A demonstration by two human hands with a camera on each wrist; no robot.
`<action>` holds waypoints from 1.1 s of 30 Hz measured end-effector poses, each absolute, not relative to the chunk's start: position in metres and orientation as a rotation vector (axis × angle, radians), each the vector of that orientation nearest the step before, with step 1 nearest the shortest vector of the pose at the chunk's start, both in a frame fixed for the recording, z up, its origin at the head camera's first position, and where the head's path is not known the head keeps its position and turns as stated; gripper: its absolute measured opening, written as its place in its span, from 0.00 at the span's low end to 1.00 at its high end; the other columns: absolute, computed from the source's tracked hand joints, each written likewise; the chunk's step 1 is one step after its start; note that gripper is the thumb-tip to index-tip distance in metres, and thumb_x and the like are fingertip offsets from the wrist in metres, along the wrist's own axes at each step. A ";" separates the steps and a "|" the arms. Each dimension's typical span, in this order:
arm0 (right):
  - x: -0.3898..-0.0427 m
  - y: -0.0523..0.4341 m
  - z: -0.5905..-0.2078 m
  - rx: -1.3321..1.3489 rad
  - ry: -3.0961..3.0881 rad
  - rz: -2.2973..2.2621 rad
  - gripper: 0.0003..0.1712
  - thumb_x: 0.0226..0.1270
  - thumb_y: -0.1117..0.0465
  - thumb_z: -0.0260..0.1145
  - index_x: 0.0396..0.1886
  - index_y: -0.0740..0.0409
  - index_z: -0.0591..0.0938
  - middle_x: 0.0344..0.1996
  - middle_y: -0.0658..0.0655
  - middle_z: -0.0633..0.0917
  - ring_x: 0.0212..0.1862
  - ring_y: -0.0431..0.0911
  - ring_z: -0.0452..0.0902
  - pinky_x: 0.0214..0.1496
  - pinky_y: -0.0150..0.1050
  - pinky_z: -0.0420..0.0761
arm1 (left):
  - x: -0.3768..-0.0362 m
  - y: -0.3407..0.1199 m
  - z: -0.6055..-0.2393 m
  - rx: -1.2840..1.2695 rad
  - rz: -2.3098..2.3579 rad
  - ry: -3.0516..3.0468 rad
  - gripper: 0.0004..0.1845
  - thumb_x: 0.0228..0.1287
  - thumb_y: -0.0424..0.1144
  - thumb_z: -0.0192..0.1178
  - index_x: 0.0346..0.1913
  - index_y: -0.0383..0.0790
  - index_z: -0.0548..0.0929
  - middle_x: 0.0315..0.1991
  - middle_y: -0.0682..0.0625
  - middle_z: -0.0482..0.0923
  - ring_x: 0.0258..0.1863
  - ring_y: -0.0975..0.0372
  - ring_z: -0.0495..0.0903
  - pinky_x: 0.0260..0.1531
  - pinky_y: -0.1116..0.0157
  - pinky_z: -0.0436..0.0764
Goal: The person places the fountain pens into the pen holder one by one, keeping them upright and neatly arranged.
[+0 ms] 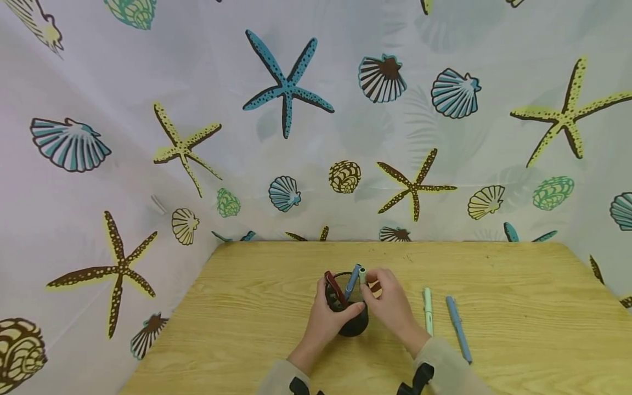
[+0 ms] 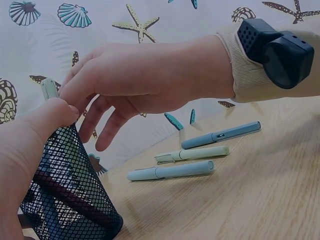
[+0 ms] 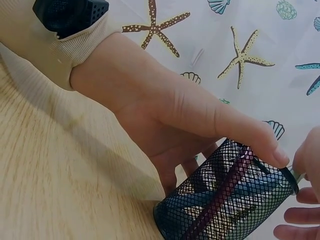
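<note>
A black mesh pen cup (image 1: 354,327) stands on the wooden table, its body tilted in both wrist views' framing. My left hand (image 1: 327,317) grips the cup's side, thumb across the front near the rim. Inside it lean a dark red pen (image 1: 336,287), a blue pen (image 1: 352,282) and a light green pen (image 1: 362,276). With thumb and index finger, my right hand (image 1: 392,303) pinches the light green pen at the rim; its other fingers hang loosely in the left wrist view. The pens' lower parts show only dimly through the mesh.
Right of the cup lie a mint pen (image 1: 428,307) and a blue pen (image 1: 458,329). A pale blue pen (image 2: 170,171) lies beside them in the left wrist view. Behind the table (image 1: 518,285) hangs a cloth (image 1: 316,131) printed with shells and starfish.
</note>
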State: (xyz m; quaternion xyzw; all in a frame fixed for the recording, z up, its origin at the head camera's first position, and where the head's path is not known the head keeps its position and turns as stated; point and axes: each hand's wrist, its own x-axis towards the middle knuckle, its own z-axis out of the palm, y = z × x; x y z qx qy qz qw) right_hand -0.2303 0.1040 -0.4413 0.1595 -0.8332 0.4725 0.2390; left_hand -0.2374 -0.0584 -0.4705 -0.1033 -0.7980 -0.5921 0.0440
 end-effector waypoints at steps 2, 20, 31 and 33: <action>-0.230 0.105 -0.442 0.423 -2.291 1.304 0.08 0.63 0.64 0.64 0.42 0.57 0.78 0.39 0.53 0.77 0.35 0.45 0.74 0.32 0.35 0.77 | -0.237 -0.058 -0.470 -0.309 -1.813 -2.437 0.51 0.47 0.57 0.70 0.70 0.46 0.52 0.58 0.39 0.66 0.54 0.52 0.68 0.49 0.51 0.71; -0.226 0.121 -0.450 0.357 -2.331 1.335 0.09 0.64 0.62 0.63 0.43 0.58 0.78 0.39 0.56 0.78 0.33 0.43 0.75 0.33 0.36 0.77 | -0.236 -0.056 -0.473 -0.277 -1.823 -2.436 0.51 0.50 0.52 0.69 0.72 0.48 0.48 0.65 0.41 0.59 0.62 0.51 0.62 0.55 0.47 0.66; -0.224 0.136 -0.452 0.304 -2.358 1.324 0.07 0.65 0.63 0.62 0.42 0.58 0.78 0.35 0.53 0.78 0.32 0.43 0.74 0.33 0.36 0.76 | -0.233 -0.055 -0.472 -0.264 -1.848 -2.419 0.54 0.49 0.53 0.70 0.73 0.48 0.46 0.66 0.40 0.57 0.63 0.49 0.60 0.56 0.46 0.64; -0.223 0.139 -0.452 0.295 -2.356 1.328 0.07 0.65 0.63 0.62 0.42 0.58 0.78 0.35 0.53 0.78 0.32 0.45 0.74 0.32 0.37 0.76 | -0.233 -0.056 -0.472 -0.265 -1.845 -2.426 0.55 0.48 0.55 0.69 0.73 0.48 0.46 0.67 0.40 0.56 0.64 0.49 0.59 0.57 0.46 0.64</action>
